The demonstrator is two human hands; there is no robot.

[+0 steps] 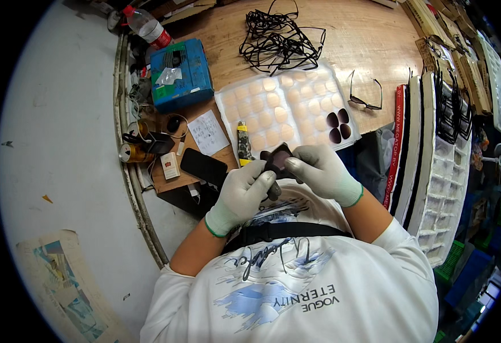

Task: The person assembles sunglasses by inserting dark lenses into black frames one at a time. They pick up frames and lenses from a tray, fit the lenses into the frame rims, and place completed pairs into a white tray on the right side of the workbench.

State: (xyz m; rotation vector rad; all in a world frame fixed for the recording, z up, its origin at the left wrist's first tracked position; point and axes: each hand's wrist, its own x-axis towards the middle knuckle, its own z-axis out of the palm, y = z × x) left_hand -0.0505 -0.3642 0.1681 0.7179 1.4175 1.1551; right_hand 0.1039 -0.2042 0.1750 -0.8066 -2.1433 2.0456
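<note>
White gloves cover both my hands, and they meet just above my tummy, at the near edge of the wooden table [370,40]. My left hand [242,191] is curled around the lower part of a dark pair of glasses [278,162], and my right hand [322,170] pinches the top of it from the other side, thumb pressing on the frame. So both hands are closed on the same small thing, and it sits between my fingers, off the table. Just past my hands lies a clear tray [245,103] with lots of round cups. Nearly all the cups look bare, and only four dark lenses [338,126] are left in its right corner, so I think most of the lenses are used up and few are left to fit. A heap of black frames [279,40] waits farther back, well apart from my hands, so I guess many frames are not done. One finished-looking pair of glasses [366,91] lies to the right of the tray. A yellow-handled tool [243,143] and a black phone [203,166] rest near my left hand.
</note>
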